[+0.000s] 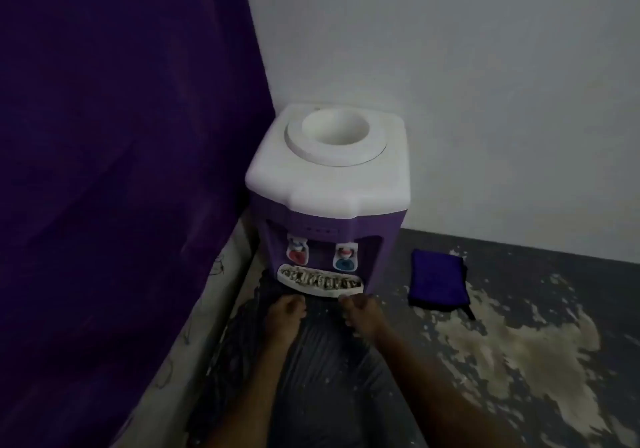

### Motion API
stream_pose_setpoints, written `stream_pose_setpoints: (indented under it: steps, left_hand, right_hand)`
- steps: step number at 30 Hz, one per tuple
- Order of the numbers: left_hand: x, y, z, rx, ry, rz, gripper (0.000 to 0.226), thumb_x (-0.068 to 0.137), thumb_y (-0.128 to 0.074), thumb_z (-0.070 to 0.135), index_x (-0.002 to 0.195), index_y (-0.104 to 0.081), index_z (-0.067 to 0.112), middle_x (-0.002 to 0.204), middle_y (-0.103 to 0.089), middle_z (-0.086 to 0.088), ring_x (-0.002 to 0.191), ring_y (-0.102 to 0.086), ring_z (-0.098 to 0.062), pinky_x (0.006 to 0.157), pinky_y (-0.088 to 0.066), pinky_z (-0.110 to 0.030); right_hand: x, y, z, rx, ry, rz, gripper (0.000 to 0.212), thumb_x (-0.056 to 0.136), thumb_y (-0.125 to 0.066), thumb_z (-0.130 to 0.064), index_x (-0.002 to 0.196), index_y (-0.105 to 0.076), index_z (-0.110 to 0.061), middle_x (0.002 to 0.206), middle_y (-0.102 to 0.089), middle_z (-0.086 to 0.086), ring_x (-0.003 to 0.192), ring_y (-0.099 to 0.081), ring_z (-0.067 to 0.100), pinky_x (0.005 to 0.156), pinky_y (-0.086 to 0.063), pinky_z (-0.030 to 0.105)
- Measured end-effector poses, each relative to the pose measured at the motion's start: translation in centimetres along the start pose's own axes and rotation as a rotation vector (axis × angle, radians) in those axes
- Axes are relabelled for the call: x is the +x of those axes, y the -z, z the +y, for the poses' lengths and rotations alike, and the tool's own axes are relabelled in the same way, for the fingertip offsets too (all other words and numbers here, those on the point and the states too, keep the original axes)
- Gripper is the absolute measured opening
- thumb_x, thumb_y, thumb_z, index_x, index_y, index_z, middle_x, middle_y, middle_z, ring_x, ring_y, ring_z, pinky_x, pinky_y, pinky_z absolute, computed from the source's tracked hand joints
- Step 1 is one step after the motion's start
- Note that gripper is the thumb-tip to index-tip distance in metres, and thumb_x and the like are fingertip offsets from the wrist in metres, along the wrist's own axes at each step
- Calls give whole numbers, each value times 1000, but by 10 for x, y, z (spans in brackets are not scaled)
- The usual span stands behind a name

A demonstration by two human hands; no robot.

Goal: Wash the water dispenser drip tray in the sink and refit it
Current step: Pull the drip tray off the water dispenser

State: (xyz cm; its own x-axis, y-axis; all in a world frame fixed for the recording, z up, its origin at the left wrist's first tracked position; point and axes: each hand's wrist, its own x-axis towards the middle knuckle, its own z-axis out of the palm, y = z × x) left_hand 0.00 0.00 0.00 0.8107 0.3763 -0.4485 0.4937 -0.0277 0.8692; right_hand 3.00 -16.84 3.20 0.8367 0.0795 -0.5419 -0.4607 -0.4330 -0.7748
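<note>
The water dispenser (329,184) has a purple body and a white top, and it stands on the floor against the wall. Its white drip tray (320,280), with a dirty grille, sits in the slot under the red and blue taps. My left hand (287,314) is curled just below the tray's front left edge, with a small dark gap between them. My right hand (362,312) is curled at the tray's front right corner, fingertips touching its rim.
A folded purple cloth (438,279) lies on the floor to the right of the dispenser. A dark plastic sheet (322,378) lies under my arms. A purple curtain (121,136) hangs on the left. The dark floor (519,343) has worn pale patches.
</note>
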Motion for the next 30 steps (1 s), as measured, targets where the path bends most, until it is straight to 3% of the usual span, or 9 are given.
stream_pose_setpoints:
  steps: [3, 12, 16, 20, 23, 30]
  left_hand:
    - [16, -2, 5, -230, 128, -9, 17, 95, -57, 17, 106, -61, 5, 96, -65, -12, 80, -65, -18, 71, -52, -26]
    - [49, -6, 1, -417, 285, -1, 39, 96, -55, 21, 124, -55, -6, 125, -60, -22, 116, -60, -33, 89, -48, -32]
    - [56, -9, 0, -461, 304, 18, 43, 94, -59, 24, 122, -57, -9, 122, -62, -23, 114, -61, -31, 89, -49, -32]
    - [59, -11, 1, -527, 304, 0, 42, 95, -58, 25, 122, -57, -7, 121, -61, -20, 109, -61, -27, 92, -49, -32]
    - [62, -10, 0, -538, 287, -8, 37, 93, -60, 25, 118, -58, -2, 117, -64, -17, 100, -63, -24, 93, -50, -33]
    - [57, -5, -6, -515, 271, -20, 36, 94, -60, 25, 119, -59, 0, 105, -67, -12, 95, -65, -22, 92, -50, -32]
  right_hand:
    - [13, -13, -3, 294, -184, 13, 31, 99, -55, -40, 86, -50, -12, 78, -56, 7, 65, -54, 19, 58, -47, 31]
    - [36, -35, -3, 674, -339, 97, 17, 103, -51, -29, 104, -58, -13, 92, -65, 8, 85, -68, 25, 61, -58, 33]
    - [43, -36, -5, 802, -371, 115, 18, 105, -45, -24, 110, -56, -10, 94, -65, 11, 104, -66, 34, 71, -58, 35]
    - [48, -36, -3, 839, -397, 119, 19, 105, -45, -22, 108, -57, -7, 102, -63, 16, 108, -65, 35, 83, -56, 41]
    - [51, -37, 1, 856, -389, 113, 19, 103, -51, -22, 106, -60, -6, 98, -65, 15, 96, -66, 32, 79, -56, 40]
    - [50, -35, 8, 842, -370, 104, 22, 100, -58, -25, 98, -62, -3, 101, -68, 18, 91, -69, 29, 69, -58, 36]
